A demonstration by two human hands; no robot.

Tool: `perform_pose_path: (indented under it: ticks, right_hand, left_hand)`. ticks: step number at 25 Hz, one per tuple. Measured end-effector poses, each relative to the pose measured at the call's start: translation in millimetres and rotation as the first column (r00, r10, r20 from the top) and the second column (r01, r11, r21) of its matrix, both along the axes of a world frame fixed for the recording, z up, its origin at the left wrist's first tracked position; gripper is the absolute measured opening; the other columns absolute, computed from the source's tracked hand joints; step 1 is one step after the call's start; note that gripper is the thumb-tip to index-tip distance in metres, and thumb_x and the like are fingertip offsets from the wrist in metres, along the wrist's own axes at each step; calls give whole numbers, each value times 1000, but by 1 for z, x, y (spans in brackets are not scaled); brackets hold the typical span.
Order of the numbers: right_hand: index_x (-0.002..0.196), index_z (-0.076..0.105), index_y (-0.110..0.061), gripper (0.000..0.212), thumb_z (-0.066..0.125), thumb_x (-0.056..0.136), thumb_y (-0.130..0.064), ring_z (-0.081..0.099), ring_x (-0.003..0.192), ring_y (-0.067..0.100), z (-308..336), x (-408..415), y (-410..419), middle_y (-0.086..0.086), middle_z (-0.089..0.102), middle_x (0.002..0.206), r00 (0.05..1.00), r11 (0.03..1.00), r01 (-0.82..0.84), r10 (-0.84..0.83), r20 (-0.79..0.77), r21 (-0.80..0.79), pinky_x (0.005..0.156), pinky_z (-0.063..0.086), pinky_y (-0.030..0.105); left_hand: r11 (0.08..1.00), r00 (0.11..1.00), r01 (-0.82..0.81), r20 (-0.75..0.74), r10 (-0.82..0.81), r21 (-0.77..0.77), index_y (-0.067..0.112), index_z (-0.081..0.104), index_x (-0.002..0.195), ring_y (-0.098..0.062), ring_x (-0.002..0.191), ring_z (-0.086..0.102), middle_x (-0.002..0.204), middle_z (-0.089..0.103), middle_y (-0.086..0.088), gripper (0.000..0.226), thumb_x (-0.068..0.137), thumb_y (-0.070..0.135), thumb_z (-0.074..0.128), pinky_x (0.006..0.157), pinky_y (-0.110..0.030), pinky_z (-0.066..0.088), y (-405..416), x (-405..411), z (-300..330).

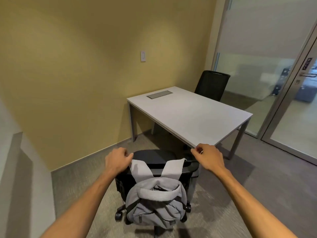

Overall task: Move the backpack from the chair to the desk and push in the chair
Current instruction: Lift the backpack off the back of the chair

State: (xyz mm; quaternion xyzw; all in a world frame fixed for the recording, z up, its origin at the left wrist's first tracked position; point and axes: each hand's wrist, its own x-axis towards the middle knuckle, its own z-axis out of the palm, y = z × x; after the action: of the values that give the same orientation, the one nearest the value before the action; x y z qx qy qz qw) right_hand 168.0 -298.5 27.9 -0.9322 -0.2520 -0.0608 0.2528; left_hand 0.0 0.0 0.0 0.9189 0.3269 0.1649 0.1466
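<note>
A grey backpack [157,208] hangs by its two light straps over the backrest of a black wheeled chair [154,157], on the side facing me. The chair stands pulled out from the white desk [188,114], just short of its near corner. My left hand [118,160] is at the top of the left strap with thumb and fingers closed on it. To the right of the right strap hovers my right hand [207,157], a small gap between them; its fingers are curled in and hold nothing.
A second black chair [211,85] stands behind the desk's far side. A grey cable hatch [159,94] lies flush in the desktop. Glass wall and door [300,117] run along the right. Yellow wall on the left, carpet around the chair.
</note>
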Motion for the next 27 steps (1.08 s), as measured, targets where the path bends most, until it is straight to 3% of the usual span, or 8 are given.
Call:
perform_pose_path:
  ticks: [4, 9, 14, 17, 20, 24, 27]
  right_hand:
    - [81, 67, -29, 25, 55, 87, -49, 61, 70, 9, -23, -4, 8, -11, 66, 74, 994, 999, 2, -7, -109, -42, 68, 53, 30]
    - [71, 65, -25, 30, 53, 86, -48, 58, 62, 8, -51, -3, 27, -6, 65, 67, 979, 997, 24, -37, -199, -68, 64, 52, 31]
    - [72, 62, -18, 46, 51, 83, -61, 65, 72, 23, -65, 0, 52, 1, 63, 71, 972, 991, 96, -114, -207, -94, 72, 57, 38]
    - [87, 66, -14, 53, 56, 83, -66, 64, 76, 23, -67, 5, 62, 4, 65, 82, 969, 977, 138, -167, -180, -166, 67, 50, 33]
    - [85, 67, -14, 49, 64, 81, -63, 66, 79, 23, -73, 8, 62, 3, 68, 81, 958, 977, 179, -201, -206, -119, 71, 53, 34]
    - [68, 65, -21, 34, 69, 82, -52, 60, 65, 15, -81, 3, 62, -6, 62, 65, 945, 964, 267, -264, -193, -9, 65, 46, 30]
    - [65, 62, -22, 32, 69, 84, -46, 55, 60, 13, -81, 2, 63, -6, 60, 61, 940, 957, 289, -281, -191, 16, 62, 39, 28]
  left_hand:
    - [999, 999, -34, 5, 34, 30, 20, 45, 52, -23, 61, 52, 55, 50, 3, 35, 79, 36, 60, 52, -29, 33, 1, -3, -18]
    - [993, 993, -61, -96, 71, 98, 19, 61, 68, -28, 93, 56, 87, 67, -7, 33, 81, 50, 58, 78, -41, 40, 12, 6, -36]
    - [975, 964, -195, -206, 171, -103, 15, 61, 68, -30, 101, 58, 91, 70, -9, 47, 78, 61, 60, 95, -46, 34, 22, 26, -40]
    - [920, 947, -282, -230, 223, -271, 12, 65, 77, -31, 100, 60, 90, 71, -9, 40, 80, 52, 63, 98, -43, 26, 26, 36, -39]
    - [901, 931, -323, -267, 248, -289, 12, 67, 80, -29, 101, 59, 89, 69, -8, 32, 84, 43, 60, 101, -41, 22, 26, 39, -42]
    - [827, 923, -372, -76, 377, -422, 13, 50, 54, -25, 74, 51, 59, 52, -3, 35, 86, 22, 59, 85, -38, 22, 26, 36, -42]
    - [677, 850, -351, 84, 521, -646, 8, 51, 58, -26, 70, 48, 64, 52, -9, 29, 85, 12, 60, 73, -35, 26, 36, 23, -38]
